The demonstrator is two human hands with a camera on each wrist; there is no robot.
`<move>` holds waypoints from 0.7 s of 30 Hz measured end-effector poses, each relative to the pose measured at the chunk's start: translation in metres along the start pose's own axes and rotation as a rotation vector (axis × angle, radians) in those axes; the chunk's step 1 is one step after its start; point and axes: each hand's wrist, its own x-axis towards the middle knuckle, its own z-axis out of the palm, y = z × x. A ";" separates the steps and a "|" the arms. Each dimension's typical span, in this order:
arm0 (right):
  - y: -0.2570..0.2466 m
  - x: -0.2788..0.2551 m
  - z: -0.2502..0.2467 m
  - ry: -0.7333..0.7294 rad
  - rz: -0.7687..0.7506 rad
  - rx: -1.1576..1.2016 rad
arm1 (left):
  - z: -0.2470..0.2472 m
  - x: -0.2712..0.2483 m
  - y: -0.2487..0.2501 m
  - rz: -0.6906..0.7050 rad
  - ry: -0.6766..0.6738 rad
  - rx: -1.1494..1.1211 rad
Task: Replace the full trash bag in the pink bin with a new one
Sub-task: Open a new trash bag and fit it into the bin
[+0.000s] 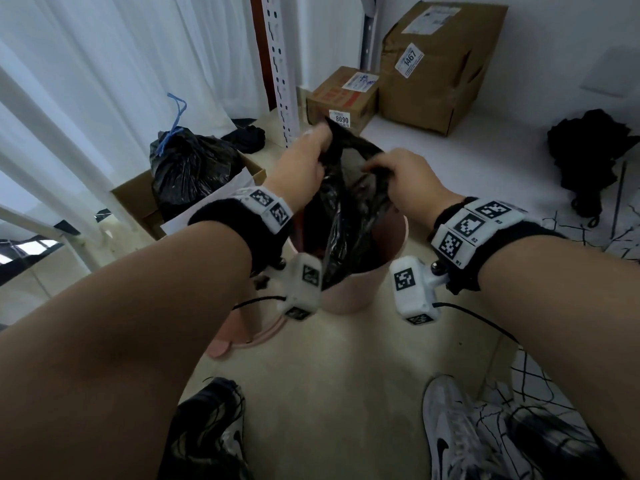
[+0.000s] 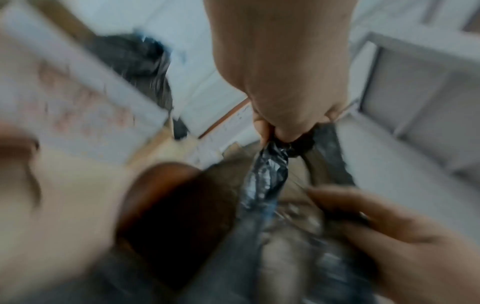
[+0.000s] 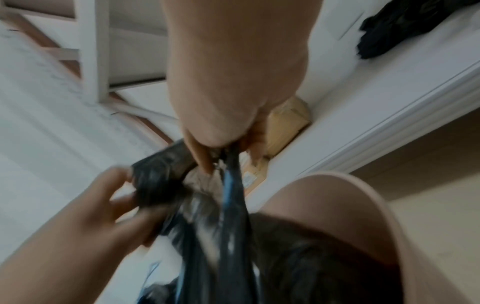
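**Inspector:** State of each grip?

**Assistant:** The left hand (image 1: 304, 157) has its fingers curled tight round a gathered edge of the black trash bag (image 1: 346, 216), raised above the bin. The right hand (image 1: 398, 178) pinches the opposite edge of the same bag mouth. Neither is free.

**Inspector:** Where does the bag sit?

**Assistant:** Hanging between both hands, its lower part down inside the pink bin (image 1: 349, 292), which stands on the floor between the person's shoes. The wrist views are blurred, but agree on both holds.

**Inspector:** Surroundings?

**Assistant:** A tied full bag (image 1: 190, 168) rests in an open cardboard box (image 1: 138, 199) to the left; a pink lid (image 1: 242, 334) lies beside the bin.

**Inspector:** Risks?

**Assistant:** In my judgement, thin film stretched between two pinches may tear. An uneven pull could tip the light bin. If one edge slips, the mouth collapses inside and must be reopened.
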 end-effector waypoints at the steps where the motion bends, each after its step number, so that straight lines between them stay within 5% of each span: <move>1: 0.012 0.000 0.001 -0.059 0.061 -0.093 | -0.003 -0.005 -0.007 0.073 -0.072 0.146; 5: 0.043 -0.017 -0.003 -0.209 0.346 -0.331 | -0.008 -0.020 -0.031 0.100 -0.210 0.464; 9: 0.035 -0.019 -0.004 -0.078 0.365 -0.452 | -0.013 -0.014 -0.033 -0.135 -0.095 0.426; 13: 0.020 -0.015 -0.001 0.114 0.127 -0.448 | -0.011 -0.003 -0.034 -0.457 0.003 0.057; 17: -0.001 -0.012 0.009 0.106 -0.025 -0.482 | -0.003 0.003 -0.019 -0.505 0.072 -0.512; 21: -0.015 -0.003 0.018 0.047 -0.137 -0.514 | 0.005 0.002 -0.003 -0.483 0.032 -0.663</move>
